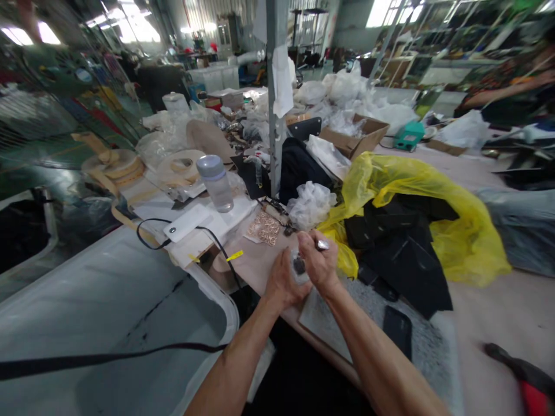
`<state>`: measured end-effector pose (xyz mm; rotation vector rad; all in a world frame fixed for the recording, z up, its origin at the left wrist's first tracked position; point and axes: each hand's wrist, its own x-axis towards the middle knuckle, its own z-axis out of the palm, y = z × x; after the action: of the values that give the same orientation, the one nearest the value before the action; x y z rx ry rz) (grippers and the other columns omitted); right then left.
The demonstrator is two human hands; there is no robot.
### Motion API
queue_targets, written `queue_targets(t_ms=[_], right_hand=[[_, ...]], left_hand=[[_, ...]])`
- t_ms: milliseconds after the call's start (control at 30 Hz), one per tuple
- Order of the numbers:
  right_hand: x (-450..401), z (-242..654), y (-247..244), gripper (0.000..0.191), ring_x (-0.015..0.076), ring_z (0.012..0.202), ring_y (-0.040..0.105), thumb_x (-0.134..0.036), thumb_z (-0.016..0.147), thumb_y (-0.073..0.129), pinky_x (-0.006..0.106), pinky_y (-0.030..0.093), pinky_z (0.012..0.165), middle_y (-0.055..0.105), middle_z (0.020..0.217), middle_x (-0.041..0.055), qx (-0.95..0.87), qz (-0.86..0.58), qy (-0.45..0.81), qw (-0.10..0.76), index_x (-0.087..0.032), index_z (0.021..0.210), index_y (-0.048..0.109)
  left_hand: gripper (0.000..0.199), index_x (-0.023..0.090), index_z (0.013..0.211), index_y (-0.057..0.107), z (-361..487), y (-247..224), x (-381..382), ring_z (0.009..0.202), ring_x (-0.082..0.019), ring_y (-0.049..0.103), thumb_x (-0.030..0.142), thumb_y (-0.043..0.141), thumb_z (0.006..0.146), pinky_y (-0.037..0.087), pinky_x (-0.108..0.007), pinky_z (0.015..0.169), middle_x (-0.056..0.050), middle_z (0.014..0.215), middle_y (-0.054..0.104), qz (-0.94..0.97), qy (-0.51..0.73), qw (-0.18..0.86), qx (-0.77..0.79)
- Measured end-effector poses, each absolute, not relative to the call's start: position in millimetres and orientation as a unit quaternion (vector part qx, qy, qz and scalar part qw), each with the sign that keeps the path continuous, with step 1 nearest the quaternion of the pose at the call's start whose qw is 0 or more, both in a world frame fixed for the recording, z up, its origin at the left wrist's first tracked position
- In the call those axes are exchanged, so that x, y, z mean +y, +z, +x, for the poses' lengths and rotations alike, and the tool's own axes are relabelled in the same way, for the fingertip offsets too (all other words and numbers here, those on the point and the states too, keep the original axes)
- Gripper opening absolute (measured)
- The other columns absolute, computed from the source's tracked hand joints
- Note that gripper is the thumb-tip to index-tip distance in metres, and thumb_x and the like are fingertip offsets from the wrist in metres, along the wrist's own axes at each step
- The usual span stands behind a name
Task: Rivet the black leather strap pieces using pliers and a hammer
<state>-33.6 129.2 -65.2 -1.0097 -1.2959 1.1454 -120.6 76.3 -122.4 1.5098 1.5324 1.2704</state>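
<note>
Over the table's near edge, my left hand (281, 280) is closed round a small translucent container (299, 273) with something dark in it. My right hand (321, 263) is a fist right beside it, gripping a tool whose shiny metal end (321, 245) sticks out at the top; the rest of the tool is hidden. Just beyond my hands are a clear bag of copper-coloured rings (263, 229) and a crumpled white plastic bag (311, 205). Right of them, black cut pieces (403, 248) spill from a yellow plastic bag (472, 242).
A large grey bin (173, 323) stands at the left. A water bottle (215, 182), a white power bank (187, 223) with a black cable and tape rolls (177, 167) lie beyond it. A metal post (276, 115) rises mid-table. A phone (397, 330) lies on a speckled slab (433, 358).
</note>
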Motion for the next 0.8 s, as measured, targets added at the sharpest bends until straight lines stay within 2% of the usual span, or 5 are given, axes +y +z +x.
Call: queue_targets(t_ms=[267,433,567,667,800], right_hand=[[135.9,-19.3,-44.9,0.047,0.0079,0.042,0.031,-0.062,0.080,0.059,0.024,0.031,0.042,0.034,0.050,-0.0096,-0.439,-0.440,0.523,0.583,-0.025,0.064,0.035],[112.2,53.3,-15.1,0.050,0.0066,0.040,0.033,-0.053,0.066,0.078,0.021,0.030,0.041,0.040,0.050,-0.0112,-0.213,-0.442,0.634,0.598,-0.024,0.072,0.038],[79.7,111.8,-17.5,0.039,0.0081,0.041,0.040,-0.045,0.072,0.070,0.023,0.031,0.044,0.047,0.050,-0.0062,-0.157,-0.459,0.704,0.518,-0.022,0.064,0.039],[58.9,139.5,-24.9,0.041,0.0120,0.050,0.053,-0.043,0.070,0.070,0.026,0.038,0.051,0.060,0.061,0.0008,-0.175,-0.470,0.687,0.525,-0.020,0.055,0.039],[41.8,158.4,-28.0,0.046,0.0211,0.081,0.066,-0.048,0.070,0.070,0.032,0.044,0.077,0.072,0.088,0.0093,-0.282,-0.489,0.626,0.538,-0.018,0.048,0.042]], left_hand=[[0.089,0.018,0.137,0.043,-123.3,-145.6,79.0,0.132,-0.041,0.045,0.039,0.081,0.059,0.037,-0.057,0.110,-0.020,0.139,0.049,0.622,0.436,0.249,0.600],[0.097,0.012,0.145,0.030,-131.0,-150.9,81.0,0.138,-0.041,0.037,0.048,0.076,0.067,0.034,-0.058,0.113,-0.025,0.147,0.038,0.662,0.390,0.251,0.589],[0.087,0.008,0.144,0.033,-133.5,-130.1,78.5,0.144,-0.039,0.028,0.050,0.068,0.076,0.026,-0.058,0.118,-0.024,0.152,0.031,0.667,0.403,0.226,0.585],[0.069,0.009,0.135,0.047,-115.6,-95.4,70.4,0.136,-0.035,0.040,0.048,0.064,0.081,0.031,-0.053,0.116,-0.021,0.142,0.046,0.654,0.435,0.165,0.596],[0.040,0.016,0.109,0.067,-62.2,-48.8,50.5,0.095,-0.025,0.065,0.048,0.054,0.089,0.053,-0.040,0.090,-0.010,0.101,0.070,0.663,0.368,0.360,0.543]])
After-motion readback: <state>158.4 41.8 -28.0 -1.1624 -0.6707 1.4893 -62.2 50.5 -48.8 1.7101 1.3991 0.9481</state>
